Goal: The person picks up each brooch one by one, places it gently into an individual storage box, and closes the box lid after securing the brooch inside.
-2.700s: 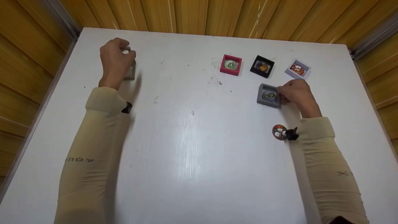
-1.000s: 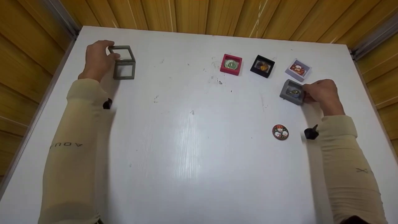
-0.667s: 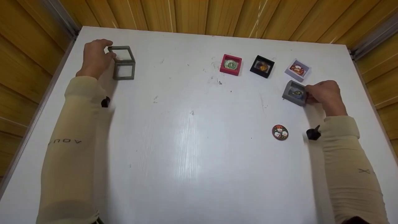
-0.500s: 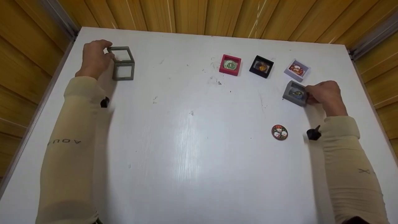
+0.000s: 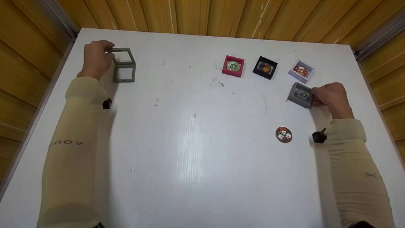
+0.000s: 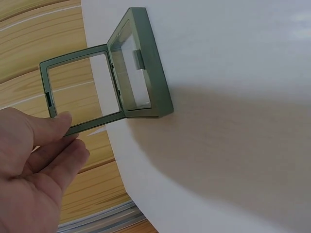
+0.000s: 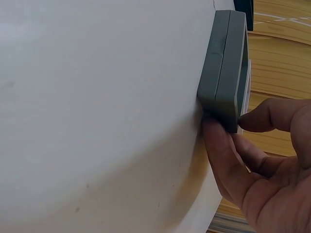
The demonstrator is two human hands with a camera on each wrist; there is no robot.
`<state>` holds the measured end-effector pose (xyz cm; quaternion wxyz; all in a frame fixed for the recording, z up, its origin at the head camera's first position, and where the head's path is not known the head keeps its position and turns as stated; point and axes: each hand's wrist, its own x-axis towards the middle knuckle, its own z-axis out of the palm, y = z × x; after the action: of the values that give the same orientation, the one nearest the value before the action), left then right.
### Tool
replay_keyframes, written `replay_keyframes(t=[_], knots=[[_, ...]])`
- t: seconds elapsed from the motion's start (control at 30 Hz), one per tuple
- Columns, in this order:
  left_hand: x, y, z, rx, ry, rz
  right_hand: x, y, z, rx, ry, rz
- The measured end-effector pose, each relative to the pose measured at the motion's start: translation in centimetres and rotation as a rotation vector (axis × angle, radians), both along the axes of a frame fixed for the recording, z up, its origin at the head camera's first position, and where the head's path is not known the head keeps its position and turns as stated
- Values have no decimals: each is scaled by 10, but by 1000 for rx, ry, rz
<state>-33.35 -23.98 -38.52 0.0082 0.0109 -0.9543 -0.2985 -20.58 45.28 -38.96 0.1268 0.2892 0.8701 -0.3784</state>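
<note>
My left hand (image 5: 96, 60) pinches the raised lid of a green hinged display case (image 6: 154, 73) at the table's far left. That case's base rests on the table, with only clear film showing inside. In the left wrist view, thumb and fingers (image 6: 58, 127) grip the lid's corner. On the right, my right hand (image 5: 331, 96) pinches the edge of a closed grey display case (image 5: 300, 95), which has a dark coin-like disc behind its film. Seen from the right wrist, the grey case (image 7: 223, 63) lies against the tabletop between thumb and fingers.
A red case (image 5: 233, 66), a black case (image 5: 265, 67) and a lilac case (image 5: 301, 71), each with a disc inside, stand in a row at the back. A loose round patterned disc (image 5: 283, 134) lies nearer me. Wood-panelled wall (image 5: 190, 15) borders the white table (image 5: 190, 142).
Over the whole span, the grey case has slid right with my right hand. My left hand has shifted left, the green lid still raised. In the last half second both hands hold nearly still.
</note>
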Motion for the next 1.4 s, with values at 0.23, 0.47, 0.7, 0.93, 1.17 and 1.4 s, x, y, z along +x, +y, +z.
replay_keyframes(t=[0.23, 0.47, 0.7, 0.93, 1.17, 1.4], knots=[[-1, -1, 1, 37, -59, 29, 1, 1, 0, -4, -3, -7], [-1, -3, 1, 59, -105, 57, 2, 2, -1, -15, -3, -23], [-2, -1, 1, 104, -117, 93, 4, 3, -1, -23, -22, -30], [-2, -1, 0, 120, -73, 104, 9, 0, -1, -53, 51, -15], [-1, -1, 1, 145, -70, 115, 11, 1, -2, -59, 46, -28], [0, -3, 3, 156, -112, 117, 15, 6, 1, -80, 37, -45]])
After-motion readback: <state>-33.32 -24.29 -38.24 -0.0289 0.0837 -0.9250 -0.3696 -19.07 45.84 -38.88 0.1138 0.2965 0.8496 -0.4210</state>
